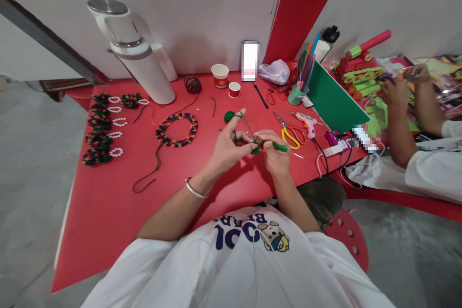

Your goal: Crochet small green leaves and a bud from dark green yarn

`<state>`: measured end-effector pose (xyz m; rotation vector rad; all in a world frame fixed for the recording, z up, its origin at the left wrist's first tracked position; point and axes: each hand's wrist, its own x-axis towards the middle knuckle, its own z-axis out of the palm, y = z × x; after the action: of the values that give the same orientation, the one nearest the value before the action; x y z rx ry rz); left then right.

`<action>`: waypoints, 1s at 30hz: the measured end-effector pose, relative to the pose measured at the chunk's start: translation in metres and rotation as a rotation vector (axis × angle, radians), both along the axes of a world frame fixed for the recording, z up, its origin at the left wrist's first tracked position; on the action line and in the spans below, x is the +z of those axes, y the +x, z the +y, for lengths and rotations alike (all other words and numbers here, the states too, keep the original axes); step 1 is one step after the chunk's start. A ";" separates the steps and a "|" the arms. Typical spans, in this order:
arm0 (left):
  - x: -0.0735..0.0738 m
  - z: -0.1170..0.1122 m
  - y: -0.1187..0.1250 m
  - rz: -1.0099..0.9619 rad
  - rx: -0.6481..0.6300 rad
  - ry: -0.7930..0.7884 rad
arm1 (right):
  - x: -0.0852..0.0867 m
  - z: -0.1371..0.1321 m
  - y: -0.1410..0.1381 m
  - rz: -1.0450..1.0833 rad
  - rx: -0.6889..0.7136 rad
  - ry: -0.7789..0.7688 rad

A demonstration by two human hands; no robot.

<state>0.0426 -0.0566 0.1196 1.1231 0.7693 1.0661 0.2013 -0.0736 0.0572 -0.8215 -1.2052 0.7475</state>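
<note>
My left hand point(233, 142) pinches a small dark green crochet piece point(255, 148) between thumb and finger. Green yarn point(246, 121) runs taut over its raised index finger. A crochet hook with a green handle point(279, 147) is in my right hand point(276, 156), its tip at the crochet piece. Just behind my left hand lies a ball of green yarn point(229, 116). To the left rests a multicoloured crocheted ring point(176, 130) with a long brown tail of yarn.
Crocheted bundles point(99, 120) and bead loops point(115, 134) line the table's left side. A tall white flask point(144, 65) and paper cup point(220, 76) stand behind. Rightward are yellow-handled pliers point(289, 137), a glue gun point(308, 122) and a green divider point(335, 94). Another person's hands point(397, 86) work beyond it.
</note>
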 end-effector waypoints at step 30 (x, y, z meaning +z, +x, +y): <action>-0.076 -0.016 -0.043 -0.022 0.490 -0.227 | -0.015 0.002 -0.009 0.156 0.085 -0.533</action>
<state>-0.0003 -0.0724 0.0431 0.7425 1.1528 1.3530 0.1921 -0.0714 0.0420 -1.1267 -0.9128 1.2086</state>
